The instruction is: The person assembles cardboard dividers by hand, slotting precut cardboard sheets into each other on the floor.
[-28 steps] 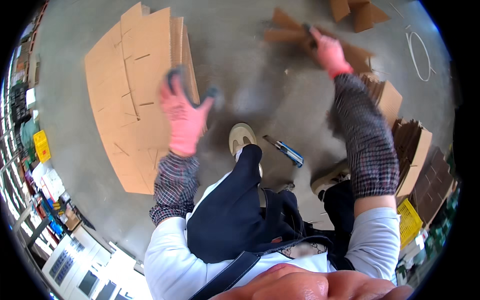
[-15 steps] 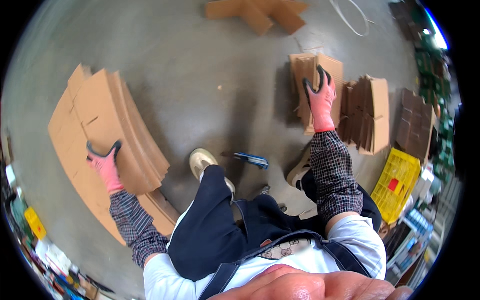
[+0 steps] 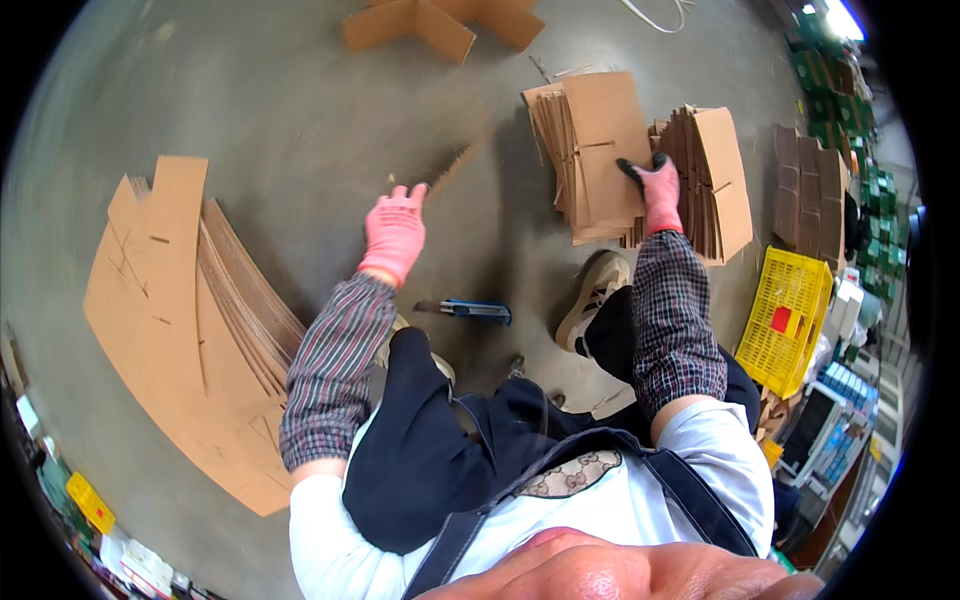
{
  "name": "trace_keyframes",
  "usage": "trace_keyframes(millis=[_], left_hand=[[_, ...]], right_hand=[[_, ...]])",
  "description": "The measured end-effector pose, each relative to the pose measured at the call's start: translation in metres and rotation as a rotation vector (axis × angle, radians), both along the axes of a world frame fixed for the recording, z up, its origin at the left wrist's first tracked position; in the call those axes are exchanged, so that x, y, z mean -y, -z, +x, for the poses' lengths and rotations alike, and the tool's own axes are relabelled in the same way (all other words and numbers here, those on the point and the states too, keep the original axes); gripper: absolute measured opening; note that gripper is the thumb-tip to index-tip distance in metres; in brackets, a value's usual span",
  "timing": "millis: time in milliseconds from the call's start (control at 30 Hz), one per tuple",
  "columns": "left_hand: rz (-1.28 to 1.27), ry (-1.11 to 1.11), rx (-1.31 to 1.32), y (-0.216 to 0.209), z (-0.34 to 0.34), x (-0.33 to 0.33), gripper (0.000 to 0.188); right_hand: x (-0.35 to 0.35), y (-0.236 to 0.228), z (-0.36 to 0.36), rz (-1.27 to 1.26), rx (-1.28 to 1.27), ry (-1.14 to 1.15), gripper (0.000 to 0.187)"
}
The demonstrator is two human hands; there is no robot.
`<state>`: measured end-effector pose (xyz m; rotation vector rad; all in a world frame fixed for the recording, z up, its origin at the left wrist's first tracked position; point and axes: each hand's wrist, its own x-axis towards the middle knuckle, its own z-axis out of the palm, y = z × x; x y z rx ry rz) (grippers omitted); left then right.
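Note:
My left hand (image 3: 395, 236), in a pink glove with dark fingertips, is above the floor between the two groups of cardboard. Its fingers are curled around a narrow cardboard strip (image 3: 452, 172), slightly blurred and seen nearly edge-on. At the right, my right hand (image 3: 661, 196) wears a matching glove. Its thumb lies over the edge of the top sheet on a stack of slotted cardboard pieces (image 3: 603, 150), with thumb and forefinger apart; the other fingers are partly hidden. Larger flat cardboard sheets (image 3: 150, 330) lie fanned at the left.
A blue box cutter (image 3: 477, 311) lies on the floor between my feet. Another cardboard stack (image 3: 725, 185) stands right of my right hand, with a yellow crate (image 3: 785, 320) beyond. Interlocked cardboard dividers (image 3: 430, 25) sit at the far side, near a white loop (image 3: 655, 15).
My left hand has left the left-hand sheets and come to the middle, now with a cardboard strip. My right hand has slid from the stack's top to its right edge.

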<state>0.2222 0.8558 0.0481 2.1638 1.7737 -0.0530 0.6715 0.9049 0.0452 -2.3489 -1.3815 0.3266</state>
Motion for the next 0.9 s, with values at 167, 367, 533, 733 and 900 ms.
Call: trace_keyframes(millis=[167, 367, 533, 733, 900], left_hand=[[0.086, 0.027, 0.038, 0.031, 0.019, 0.024, 0.041], [-0.108, 0.041, -0.041, 0.049, 0.015, 0.009, 0.036], [0.018, 0.074, 0.037, 0.027, 0.024, 0.019, 0.041], [-0.078, -0.129, 0.162, 0.027, 0.004, -0.006, 0.05], [-0.097, -0.078, 0.145, 0.034, 0.006, 0.005, 0.047]], right_hand=[[0.004, -0.123, -0.16, 0.144, -0.052, -0.366, 0.044], [0.077, -0.073, -0.273, 0.015, 0.292, -0.97, 0.037], [0.087, -0.053, -0.258, -0.136, 0.261, -0.886, 0.044], [0.043, -0.028, -0.27, -0.16, 0.21, -0.903, 0.047], [0.026, -0.049, -0.282, -0.272, 0.281, -1.017, 0.049]])
